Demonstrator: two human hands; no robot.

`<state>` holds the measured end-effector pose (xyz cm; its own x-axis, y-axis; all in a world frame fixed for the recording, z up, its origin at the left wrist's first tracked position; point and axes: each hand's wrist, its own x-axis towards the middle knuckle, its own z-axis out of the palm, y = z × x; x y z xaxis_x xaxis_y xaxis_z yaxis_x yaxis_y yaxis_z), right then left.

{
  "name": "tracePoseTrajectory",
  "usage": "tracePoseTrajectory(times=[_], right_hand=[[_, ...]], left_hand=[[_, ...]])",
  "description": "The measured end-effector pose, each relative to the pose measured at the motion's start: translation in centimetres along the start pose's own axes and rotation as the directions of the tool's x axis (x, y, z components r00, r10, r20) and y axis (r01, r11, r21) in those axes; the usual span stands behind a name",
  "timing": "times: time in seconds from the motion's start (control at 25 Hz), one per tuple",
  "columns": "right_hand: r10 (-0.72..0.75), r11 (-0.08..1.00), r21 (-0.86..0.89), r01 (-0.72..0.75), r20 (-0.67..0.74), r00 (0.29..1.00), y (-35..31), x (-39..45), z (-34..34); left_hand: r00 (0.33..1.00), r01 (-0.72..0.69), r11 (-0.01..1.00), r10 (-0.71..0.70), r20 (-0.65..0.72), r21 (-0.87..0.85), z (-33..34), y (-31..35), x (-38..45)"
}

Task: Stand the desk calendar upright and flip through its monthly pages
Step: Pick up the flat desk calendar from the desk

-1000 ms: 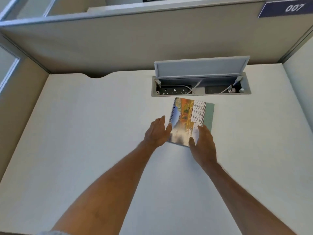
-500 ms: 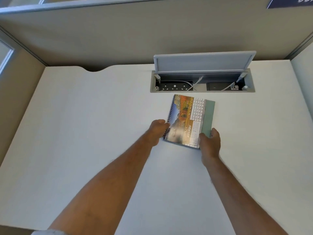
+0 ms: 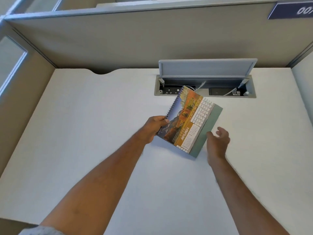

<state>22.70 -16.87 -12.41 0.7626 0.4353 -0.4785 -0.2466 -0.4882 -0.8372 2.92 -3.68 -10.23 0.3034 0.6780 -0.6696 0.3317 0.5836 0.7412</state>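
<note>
Desk calendar [image 3: 189, 121], spiral-bound with an orange landscape photo, January grid and grey-green card base, is lifted off the white worktop [image 3: 84, 133] near its back edge. The left hand [image 3: 153, 127] pinches the spiral side; the right hand [image 3: 217, 143] hovers open just beside the base. Standing-up has begun; next, the base likely needs spreading into a tent.

My left hand [image 3: 155, 127] grips the desk calendar [image 3: 189, 122] by its left edge over the desk [image 3: 84, 124]; my right hand [image 3: 217, 141] hovers just right. The cable box [image 3: 205, 89] lies beyond.
</note>
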Motion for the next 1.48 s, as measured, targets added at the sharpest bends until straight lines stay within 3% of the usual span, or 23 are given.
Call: tracePoseTrajectory(times=[0.12, 0.2, 0.32, 0.4, 0.56, 0.84, 1.2, 1.28, 1.36, 1.44, 1.48], right_hand=[[-0.355, 0.919, -0.195, 0.344, -0.027, 0.934, -3.1, -1.3, 0.2], [-0.459, 0.845, -0.283, 0.453, 0.048, 0.887, -5.1, -2.0, 1.0], [-0.357, 0.856, -0.284, 0.432, 0.279, 0.891, -6.2, -3.1, 3.0], [-0.34, 0.863, -0.252, 0.438, 0.351, 0.873, -5.5, -4.7, 4.6], [-0.413, 0.847, -0.194, 0.495, 0.346, 0.842, -4.1, -7.9, 8.4], [-0.354, 0.9, -0.123, 0.419, 0.357, 0.865, -4.6, -10.5, 15.0], [-0.294, 0.946, 0.036, 0.322, 0.514, 0.806, -6.4, -12.9, 23.1], [-0.306, 0.945, 0.068, 0.321, 0.534, 0.788, -7.1, -13.3, 24.9], [-0.321, 0.941, 0.101, 0.322, 0.56, 0.763, -7.8, -13.3, 26.9], [-0.334, 0.939, 0.135, 0.316, 0.583, 0.741, -8.2, -13.1, 29.1], [-0.336, 0.939, 0.148, 0.312, 0.591, 0.733, -8.4, -12.9, 30.1]], left_hand=[[0.997, -0.071, 0.984, 0.068, 0.02, 0.165, -2.2, 2.1, -1.4], [0.993, -0.121, 0.951, 0.116, 0.034, 0.284, -3.9, 3.3, -2.8], [0.984, -0.172, 0.912, 0.174, 0.029, 0.373, -6.6, 4.2, -4.7], [0.981, -0.175, 0.914, 0.192, -0.01, 0.366, -8.7, 4.1, -5.6], [0.971, -0.188, 0.928, 0.225, -0.082, 0.32, -13.3, 3.4, -6.4], [0.963, -0.199, 0.93, 0.245, -0.115, 0.31, -21.7, 3.2, -6.7], [0.936, -0.269, 0.885, 0.334, -0.115, 0.381, -30.8, 4.0, -5.7], [0.887, -0.328, 0.863, 0.422, -0.19, 0.384, -32.5, 3.6, -5.0], [0.791, -0.342, 0.869, 0.472, -0.39, 0.358, -33.9, 2.6, -4.5], [0.72, -0.348, 0.92, 0.386, -0.577, 0.181, -35.0, 1.7, -4.1], [0.727, -0.359, 0.93, 0.331, -0.601, 0.078, -35.4, 1.3, -4.0]])
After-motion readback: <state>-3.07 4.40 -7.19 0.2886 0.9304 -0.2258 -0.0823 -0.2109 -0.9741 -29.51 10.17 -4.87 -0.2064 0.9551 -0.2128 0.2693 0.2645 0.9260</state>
